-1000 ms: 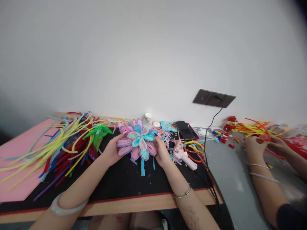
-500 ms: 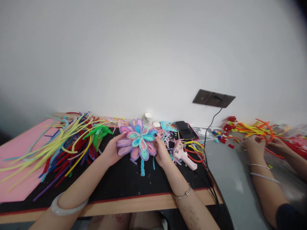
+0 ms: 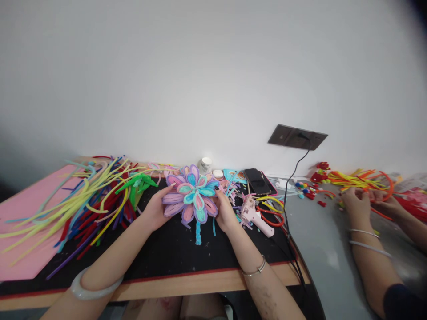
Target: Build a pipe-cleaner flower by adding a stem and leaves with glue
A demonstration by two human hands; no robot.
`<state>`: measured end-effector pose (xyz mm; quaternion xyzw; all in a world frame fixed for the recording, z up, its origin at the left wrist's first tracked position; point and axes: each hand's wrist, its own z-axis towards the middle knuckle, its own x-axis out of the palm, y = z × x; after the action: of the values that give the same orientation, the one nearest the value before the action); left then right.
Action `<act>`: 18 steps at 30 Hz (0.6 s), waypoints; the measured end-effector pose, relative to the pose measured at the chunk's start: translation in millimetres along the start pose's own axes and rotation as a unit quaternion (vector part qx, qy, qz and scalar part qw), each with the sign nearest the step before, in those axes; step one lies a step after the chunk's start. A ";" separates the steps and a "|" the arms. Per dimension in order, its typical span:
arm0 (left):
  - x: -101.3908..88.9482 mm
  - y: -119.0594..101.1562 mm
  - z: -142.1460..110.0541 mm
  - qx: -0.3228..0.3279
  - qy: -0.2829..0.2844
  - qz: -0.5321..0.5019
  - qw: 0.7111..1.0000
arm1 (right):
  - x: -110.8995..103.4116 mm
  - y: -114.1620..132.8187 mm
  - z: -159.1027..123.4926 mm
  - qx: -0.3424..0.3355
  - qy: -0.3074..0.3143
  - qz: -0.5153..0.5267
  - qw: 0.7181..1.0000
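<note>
Between my two hands, above the black mat (image 3: 160, 258), is a large layered flower (image 3: 193, 194) of fuzzy pipe cleaners, in purple, pink and turquoise. My left hand (image 3: 159, 207) grips its left petals, thumb on top and the other fingers mostly hidden underneath. On the opposite side my right hand (image 3: 224, 210) holds the right petals in the same way. A twisted blue pipe-cleaner stem (image 3: 198, 234) shows below the flower. Just right of my right hand lies a pale pink glue gun (image 3: 256, 217).
Loose coloured pipe cleaners (image 3: 96, 200) and a pink sheet (image 3: 23, 249) spread over the left. Behind are a white cup (image 3: 205, 165) and a phone (image 3: 256, 181). A black cord (image 3: 286, 200) runs to the wall socket (image 3: 297, 137). At right, a co-worker's hands (image 3: 358, 204) handle an orange pipe cleaner (image 3: 391, 186).
My hands and the flower stay in place. The co-worker's hands have shifted slightly right, and the orange pipe cleaner's loop has moved right with them.
</note>
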<state>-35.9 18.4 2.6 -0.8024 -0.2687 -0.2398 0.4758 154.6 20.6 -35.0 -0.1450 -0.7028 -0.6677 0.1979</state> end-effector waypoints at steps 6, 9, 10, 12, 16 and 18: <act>-1.1 0.1 0.0 -0.002 0.006 -0.002 1.000 | 1.1 1.5 -0.8 0.004 0.003 0.004 1.000; -1.4 0.4 -0.2 -0.003 0.007 0.002 1.000 | 2.2 2.1 -1.4 0.002 0.001 0.009 1.000; -1.5 0.6 -0.2 -0.003 0.008 0.004 1.000 | 2.4 2.1 -1.4 0.002 -0.001 0.009 1.000; -1.6 0.8 0.0 -0.001 0.008 0.007 1.000 | 2.2 1.9 -1.3 0.006 -0.004 0.008 1.000; -1.0 0.3 -0.7 0.001 0.004 0.008 1.000 | 0.9 1.2 -0.7 0.004 -0.007 0.003 1.000; -0.2 -0.1 -1.3 0.001 0.003 0.007 1.000 | 0.6 1.1 -0.6 0.000 -0.002 0.000 1.000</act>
<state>-36.3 17.2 3.1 -0.8031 -0.2620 -0.2384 0.4791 154.7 20.0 -33.8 -0.1468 -0.7033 -0.6673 0.1964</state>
